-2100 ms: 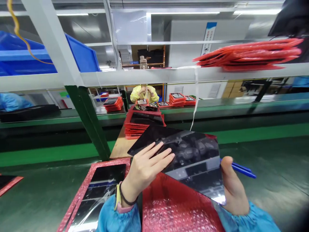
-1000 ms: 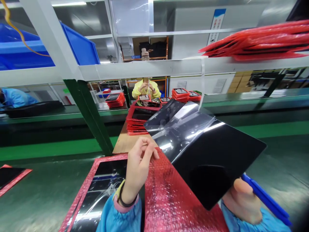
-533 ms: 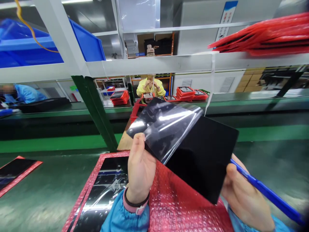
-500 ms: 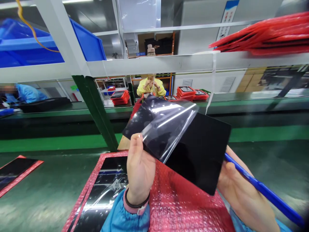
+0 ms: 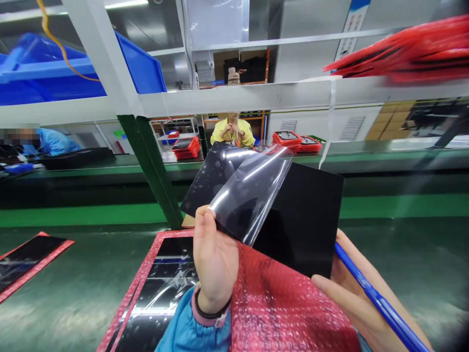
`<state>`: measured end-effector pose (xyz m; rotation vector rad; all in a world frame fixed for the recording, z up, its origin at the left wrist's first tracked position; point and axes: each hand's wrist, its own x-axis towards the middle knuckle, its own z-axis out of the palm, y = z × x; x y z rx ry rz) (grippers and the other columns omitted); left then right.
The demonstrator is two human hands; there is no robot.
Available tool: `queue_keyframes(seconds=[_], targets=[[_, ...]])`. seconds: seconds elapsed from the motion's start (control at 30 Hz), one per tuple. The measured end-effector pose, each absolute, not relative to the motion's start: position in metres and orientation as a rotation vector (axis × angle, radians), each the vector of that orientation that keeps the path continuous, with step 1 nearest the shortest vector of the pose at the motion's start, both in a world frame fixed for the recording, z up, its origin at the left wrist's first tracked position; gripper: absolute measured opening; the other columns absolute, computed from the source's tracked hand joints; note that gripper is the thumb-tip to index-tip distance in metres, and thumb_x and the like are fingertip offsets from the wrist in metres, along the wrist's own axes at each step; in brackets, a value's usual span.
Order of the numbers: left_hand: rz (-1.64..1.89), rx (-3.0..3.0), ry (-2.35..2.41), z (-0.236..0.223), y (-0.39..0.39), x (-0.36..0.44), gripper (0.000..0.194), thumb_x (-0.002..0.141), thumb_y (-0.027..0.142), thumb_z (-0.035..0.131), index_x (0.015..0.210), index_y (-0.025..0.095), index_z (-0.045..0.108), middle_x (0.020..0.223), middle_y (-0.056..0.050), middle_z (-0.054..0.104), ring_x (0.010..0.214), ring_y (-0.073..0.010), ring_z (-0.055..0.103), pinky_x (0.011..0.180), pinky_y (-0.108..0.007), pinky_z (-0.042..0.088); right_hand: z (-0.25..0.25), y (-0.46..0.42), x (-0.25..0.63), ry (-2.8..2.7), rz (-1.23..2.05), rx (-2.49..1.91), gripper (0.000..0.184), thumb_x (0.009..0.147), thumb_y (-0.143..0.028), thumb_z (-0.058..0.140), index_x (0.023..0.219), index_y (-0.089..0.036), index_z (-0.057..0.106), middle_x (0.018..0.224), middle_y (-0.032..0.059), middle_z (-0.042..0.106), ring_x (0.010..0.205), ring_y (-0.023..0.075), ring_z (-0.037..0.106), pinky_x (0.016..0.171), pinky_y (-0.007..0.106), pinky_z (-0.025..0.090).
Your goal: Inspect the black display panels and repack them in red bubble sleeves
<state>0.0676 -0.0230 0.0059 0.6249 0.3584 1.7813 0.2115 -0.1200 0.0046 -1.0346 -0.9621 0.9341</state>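
A flat black glossy panel [image 5: 304, 210] is held tilted in front of me. Clear protective film [image 5: 249, 195] is folded back over its left part, where bubbles show beneath the film; the right part is bare. My left hand [image 5: 216, 259] is closed, thumb and fingertips pinching the film's edge at the panel's lower left side. My right hand [image 5: 362, 288] grips the panel's lower right corner, its thumb by the bottom edge, and also holds a blue pen-like tool [image 5: 373, 293]. Under the panel lies red bubble wrap [image 5: 286, 308].
Another film-covered black panel [image 5: 161, 288] lies on red bubble wrap at the left, and one more [image 5: 25, 259] farther left. A white rail [image 5: 234, 98] crosses ahead, with red bags [image 5: 403, 54] and a blue bin [image 5: 139, 68] above. Co-workers [image 5: 232, 131] sit beyond.
The panel has shifted slightly left and turned a little, with the film still folded across it. My right thumb has moved left to the panel's bottom edge. My left hand keeps its pinch.
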Motion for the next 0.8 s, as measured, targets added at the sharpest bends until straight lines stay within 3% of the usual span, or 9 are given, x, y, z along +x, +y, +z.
queue_keyframes(seconds=[0.17,0.37,0.47,0.57,0.8], targets=[[1.794,0.607,0.409,0.008,-0.013,0.064,0.011,0.086,0.031,0.06,0.091,0.021,0.06,0.09,0.0,0.062,0.089,-0.015,0.061,0.087,-0.031,0.049,0.005,-0.124,0.216,-0.97,0.942,-1.047,0.061,0.074,-0.025,0.075,0.13,-0.034,0.053,0.132,0.0057,0.06,0.125,0.0294,0.053,0.101,0.044,0.048],[1.828,0.743,0.507,0.001,0.002,0.051,0.018,0.077,0.033,0.07,0.085,0.019,0.061,0.083,0.001,0.059,0.077,-0.0123,0.058,0.076,-0.024,0.048,0.011,-0.12,0.217,-1.074,1.006,-1.001,0.042,0.072,-0.033,0.076,0.113,-0.032,0.066,0.108,0.0045,0.072,0.102,0.028,0.067,0.087,0.04,0.055],[1.83,0.742,0.531,0.001,0.006,0.046,0.019,0.074,0.033,0.072,0.084,0.019,0.063,0.081,0.002,0.061,0.075,-0.0116,0.059,0.073,-0.022,0.048,0.01,-0.122,0.214,-1.033,0.9,-1.042,0.03,0.075,-0.037,0.073,0.105,-0.032,0.071,0.1,0.0024,0.074,0.095,0.0247,0.068,0.088,0.036,0.053],[1.866,0.669,0.576,0.001,0.01,0.044,0.021,0.072,0.032,0.075,0.085,0.019,0.066,0.083,0.004,0.064,0.077,-0.0103,0.06,0.074,-0.021,0.048,0.009,-0.125,0.215,-1.083,0.765,-1.13,0.026,0.08,-0.044,0.067,0.098,-0.028,0.074,0.082,0.0023,0.073,0.082,0.0236,0.069,0.076,0.031,0.055],[1.84,0.693,0.583,-0.003,0.025,0.039,0.015,0.072,0.029,0.073,0.082,0.02,0.067,0.08,0.006,0.063,0.072,-0.0084,0.059,0.076,-0.019,0.047,0.001,-0.131,0.221,-1.139,0.518,-1.316,0.023,0.08,-0.046,0.064,0.078,-0.025,0.076,0.063,0.0026,0.067,0.063,0.0222,0.061,0.065,0.034,0.05]])
